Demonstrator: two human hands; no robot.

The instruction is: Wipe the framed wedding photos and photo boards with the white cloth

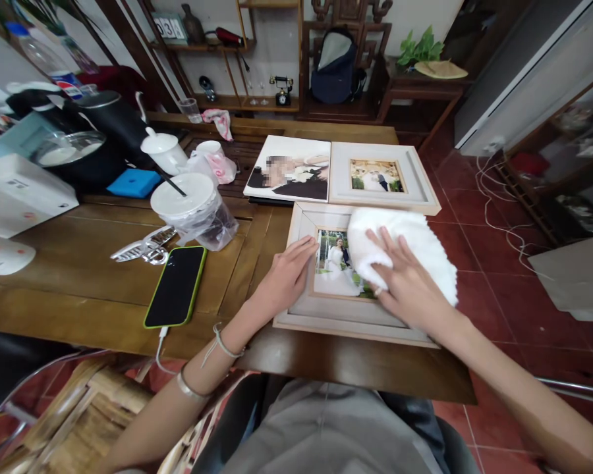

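Wooden table [99,286] loaded. Near photo frame [301,309] laid at front right corner, far frame [420,187] behind: two counted, plus one photo panel [304,187]. One white cloth [429,243] grasped by right hand [410,283], pressed onto near frame, picture [333,266] partly hidden; left hand [289,273] laid unclenched on left border. One phone [176,286] placed by front edge, one lidded cup [185,197] behind.

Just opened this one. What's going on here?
A person sits at a wooden table with a framed photo lying in front of them. Their right hand holds a white cloth on it, hiding the photo's right part, while the left hand rests on the frame's left side. Just beyond lie another framed photo and a photo panel. A phone lies to the left.
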